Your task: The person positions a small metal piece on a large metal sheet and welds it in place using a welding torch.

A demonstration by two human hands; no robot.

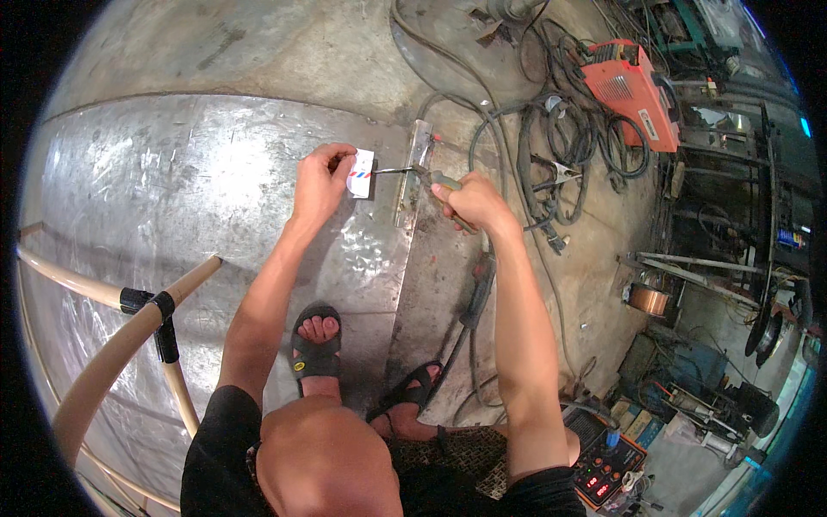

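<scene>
My left hand (320, 183) pinches a small white card or packet (361, 165) with red and blue marks, held over a metal sheet. In my right hand (479, 205) is a pair of pliers (444, 180) with dull greenish handles. A thin dark rod (394, 171) stretches from the pliers' jaws toward the white piece. Whether its tip touches that piece, I cannot tell. Beneath the pliers a short flat metal bar (401, 209) lies along the edge of the sheet.
The large metal sheet (155, 164) covers the floor at left, beside a beige tube frame (103, 366) with black joints. A red welding machine (627, 90) stands at far right among coiled cables (573, 129). A torch (473, 297) lies by my right forearm; a control panel (603, 470) glows nearby.
</scene>
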